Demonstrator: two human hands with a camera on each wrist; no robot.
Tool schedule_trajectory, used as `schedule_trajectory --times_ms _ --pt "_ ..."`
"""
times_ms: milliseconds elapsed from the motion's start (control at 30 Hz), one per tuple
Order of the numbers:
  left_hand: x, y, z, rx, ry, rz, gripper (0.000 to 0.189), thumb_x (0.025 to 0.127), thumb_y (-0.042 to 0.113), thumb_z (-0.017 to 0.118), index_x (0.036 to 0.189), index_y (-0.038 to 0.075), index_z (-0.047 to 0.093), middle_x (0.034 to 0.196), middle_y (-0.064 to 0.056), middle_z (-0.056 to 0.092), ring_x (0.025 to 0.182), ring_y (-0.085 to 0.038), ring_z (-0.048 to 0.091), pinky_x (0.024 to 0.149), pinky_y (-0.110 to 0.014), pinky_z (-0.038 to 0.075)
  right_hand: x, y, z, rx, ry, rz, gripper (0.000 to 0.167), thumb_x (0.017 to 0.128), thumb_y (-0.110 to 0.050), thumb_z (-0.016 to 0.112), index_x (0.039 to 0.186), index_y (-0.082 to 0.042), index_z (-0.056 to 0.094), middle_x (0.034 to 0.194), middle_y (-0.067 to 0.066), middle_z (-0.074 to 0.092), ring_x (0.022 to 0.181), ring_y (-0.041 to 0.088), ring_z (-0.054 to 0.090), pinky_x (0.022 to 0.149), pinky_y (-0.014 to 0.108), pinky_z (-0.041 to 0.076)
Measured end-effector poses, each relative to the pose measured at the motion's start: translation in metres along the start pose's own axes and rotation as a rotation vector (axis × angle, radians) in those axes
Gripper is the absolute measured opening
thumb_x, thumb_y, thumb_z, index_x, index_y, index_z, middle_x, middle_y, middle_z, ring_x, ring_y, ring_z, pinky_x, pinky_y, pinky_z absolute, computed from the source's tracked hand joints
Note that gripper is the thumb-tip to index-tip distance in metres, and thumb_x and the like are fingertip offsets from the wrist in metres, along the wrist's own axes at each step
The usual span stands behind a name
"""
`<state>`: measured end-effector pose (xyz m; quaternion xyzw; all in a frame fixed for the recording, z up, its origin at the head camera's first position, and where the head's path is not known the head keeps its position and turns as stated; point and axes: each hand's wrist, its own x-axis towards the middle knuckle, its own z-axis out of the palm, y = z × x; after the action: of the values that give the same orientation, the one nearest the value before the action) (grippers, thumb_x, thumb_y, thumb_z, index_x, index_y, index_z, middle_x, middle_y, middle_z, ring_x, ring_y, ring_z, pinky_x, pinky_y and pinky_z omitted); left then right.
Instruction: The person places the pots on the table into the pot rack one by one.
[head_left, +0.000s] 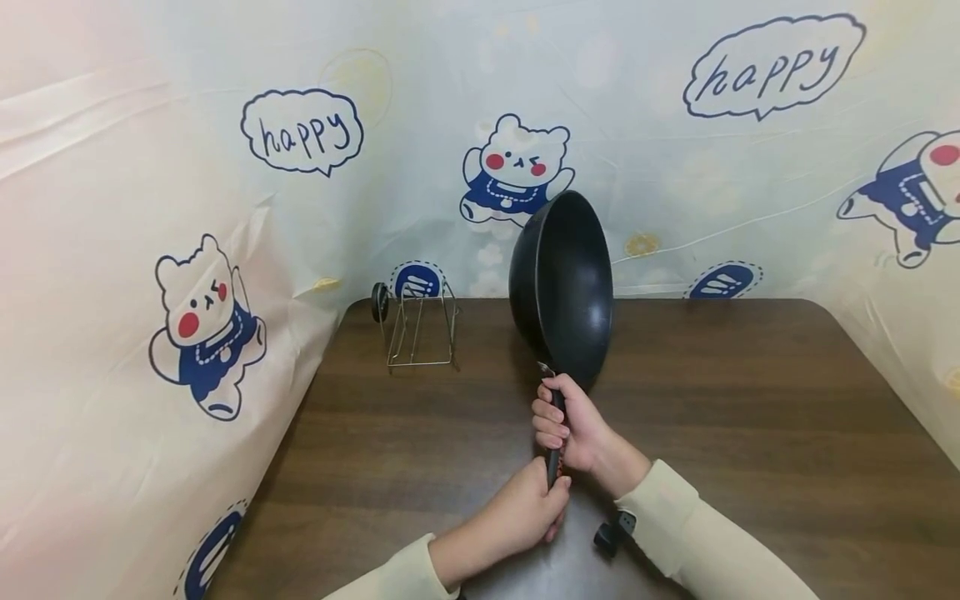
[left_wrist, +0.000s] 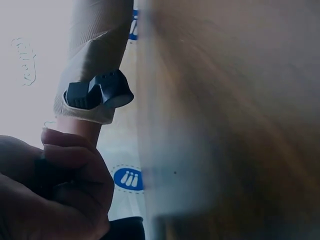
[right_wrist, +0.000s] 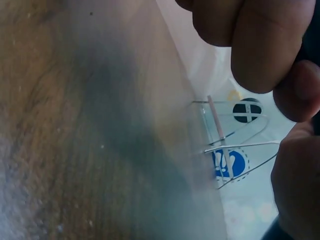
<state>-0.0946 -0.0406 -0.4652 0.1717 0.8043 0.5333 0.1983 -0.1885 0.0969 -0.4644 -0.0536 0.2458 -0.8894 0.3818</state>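
Observation:
A deep black wok (head_left: 573, 283) stands turned on its side, its hollow facing right and its handle (head_left: 553, 471) pointing toward me. My right hand (head_left: 581, 425) grips that handle close to the bowl, fingers wrapped around it. Just below, nearer the handle's end, my left hand (head_left: 521, 508) holds it too. In the right wrist view, curled fingers (right_wrist: 265, 45) surround the dark handle at the right edge. A dark piece of the wok (left_wrist: 129, 229) shows low in the left wrist view.
A wire rack (head_left: 422, 329) stands at the table's back left, with a round black piece (head_left: 380, 302) at its left side. The brown wooden table (head_left: 750, 400) extends to both sides. A printed cloth (head_left: 420, 50) hangs behind and at the sides.

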Motion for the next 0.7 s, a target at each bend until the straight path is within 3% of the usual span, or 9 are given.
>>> schedule_trajectory --times_ms 233,500,700 --pt "-0.005 -0.005 -0.001 0.068 0.076 -0.003 0.011 0.1 0.015 0.051 0.091 0.01 0.047 0.052 0.006 0.049 0.038 -0.008 0.047 0.037 -0.025 0.037 0.011 0.004 -0.003 0.001 -0.175 -0.026 0.033 0.102 -0.028 0.023 0.076 -0.017 0.04 0.053 -0.007 0.03 0.038 0.007 0.03 0.037 0.019 0.034" --pt "-0.008 -0.004 -0.008 0.12 0.149 -0.011 0.011 0.1 0.015 0.053 0.096 0.006 0.047 0.059 0.003 0.049 0.042 -0.009 0.047 0.039 -0.026 0.04 0.024 0.004 0.006 -0.002 -0.265 -0.011 0.03 0.102 -0.027 0.02 0.077 -0.016 0.032 0.051 -0.006 0.027 0.037 0.007 0.027 0.036 0.019 0.033" --pt "-0.016 0.002 -0.024 0.229 0.249 0.042 0.01 0.097 0.011 0.055 0.099 0.003 0.049 0.064 0.002 0.05 0.046 -0.007 0.047 0.04 -0.026 0.041 0.043 0.005 0.025 -0.023 -0.337 0.003 0.03 0.1 -0.025 0.019 0.076 -0.016 0.034 0.05 -0.006 0.029 0.035 0.006 0.028 0.035 0.019 0.033"
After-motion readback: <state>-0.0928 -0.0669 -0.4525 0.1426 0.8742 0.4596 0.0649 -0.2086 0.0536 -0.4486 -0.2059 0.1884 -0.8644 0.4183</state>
